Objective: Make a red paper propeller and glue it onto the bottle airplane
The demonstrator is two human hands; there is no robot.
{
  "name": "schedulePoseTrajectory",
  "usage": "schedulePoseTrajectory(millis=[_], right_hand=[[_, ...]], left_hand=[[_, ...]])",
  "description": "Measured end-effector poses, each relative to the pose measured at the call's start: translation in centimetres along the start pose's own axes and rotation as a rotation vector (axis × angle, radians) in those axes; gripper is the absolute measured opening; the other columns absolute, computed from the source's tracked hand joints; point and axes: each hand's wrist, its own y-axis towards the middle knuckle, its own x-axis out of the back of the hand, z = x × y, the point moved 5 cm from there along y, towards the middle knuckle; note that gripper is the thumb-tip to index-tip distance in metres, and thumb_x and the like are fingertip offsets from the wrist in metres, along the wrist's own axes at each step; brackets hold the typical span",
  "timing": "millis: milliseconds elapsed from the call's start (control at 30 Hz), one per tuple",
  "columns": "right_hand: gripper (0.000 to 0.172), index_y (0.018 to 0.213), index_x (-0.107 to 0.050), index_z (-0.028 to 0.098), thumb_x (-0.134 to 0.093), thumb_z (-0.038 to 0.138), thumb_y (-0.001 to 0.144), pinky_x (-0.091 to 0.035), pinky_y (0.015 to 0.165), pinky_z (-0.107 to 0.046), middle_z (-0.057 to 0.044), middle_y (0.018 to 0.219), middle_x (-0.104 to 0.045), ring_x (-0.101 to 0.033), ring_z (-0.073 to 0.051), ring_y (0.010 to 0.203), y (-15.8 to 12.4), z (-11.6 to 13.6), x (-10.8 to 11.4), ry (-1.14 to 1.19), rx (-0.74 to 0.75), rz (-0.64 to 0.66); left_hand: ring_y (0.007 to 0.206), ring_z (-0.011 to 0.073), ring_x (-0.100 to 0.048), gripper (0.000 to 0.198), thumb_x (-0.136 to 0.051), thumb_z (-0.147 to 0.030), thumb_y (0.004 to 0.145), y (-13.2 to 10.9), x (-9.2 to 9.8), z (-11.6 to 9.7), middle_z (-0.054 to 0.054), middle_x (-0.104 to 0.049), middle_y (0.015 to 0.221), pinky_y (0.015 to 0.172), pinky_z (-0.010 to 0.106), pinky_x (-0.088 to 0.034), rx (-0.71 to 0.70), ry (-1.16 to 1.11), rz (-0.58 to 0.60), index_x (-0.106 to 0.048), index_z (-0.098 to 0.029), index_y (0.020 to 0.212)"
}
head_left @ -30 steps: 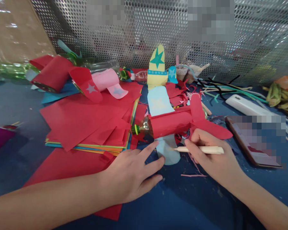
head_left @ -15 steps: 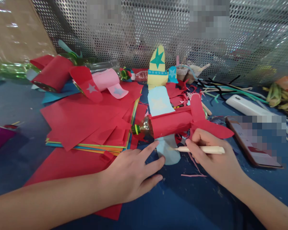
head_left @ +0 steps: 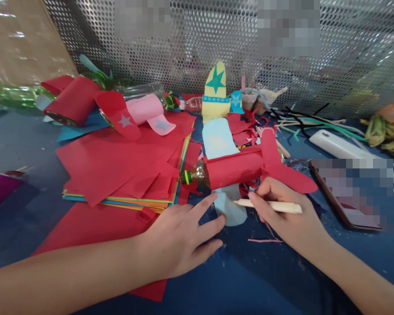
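Observation:
A bottle wrapped in red paper (head_left: 234, 168) lies on the blue table, its green-capped neck to the left. Red paper fins (head_left: 290, 177) stick out at its right end. One light blue paper wing (head_left: 219, 139) with a pale star spreads on the far side. On the near side is a second light blue wing (head_left: 231, 214). My left hand (head_left: 184, 236) lies with fingers spread, two fingertips at this near wing's left edge. Pinched in my right hand (head_left: 282, 205) is a cream-coloured marker (head_left: 284, 207), its tip at the near wing's surface.
Red sheets (head_left: 118, 162) lie on a stack of coloured paper at left. Behind stand paper-covered bottle models, one with a yellow fin (head_left: 216, 81). A phone (head_left: 346, 197) and a white glue gun-like or handled tool (head_left: 338, 146) lie at right. Perforated metal (head_left: 190, 43) closes the back.
My right hand and the marker have shifted slightly left, the tip moving further over the near wing. My left hand stays where it was.

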Motion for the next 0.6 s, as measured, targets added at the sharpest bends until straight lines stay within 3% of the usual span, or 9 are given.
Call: schedulePoseTrajectory(millis=[600], right_hand=[[0.027,0.06,-0.035,0.023,-0.049,0.025,0.083,-0.032,0.038,-0.018,0.009,0.043,-0.04,-0.038,-0.007,0.036,-0.01,0.08,0.71,-0.084,0.023,-0.07]], left_hand=[[0.065,0.0198,-0.063,0.031,-0.039,-0.036,0.093,0.0,-0.24,0.11,0.017,-0.051,0.132,0.055,0.037,-0.054,0.006,0.0,0.014,-0.061,-0.023,0.11]])
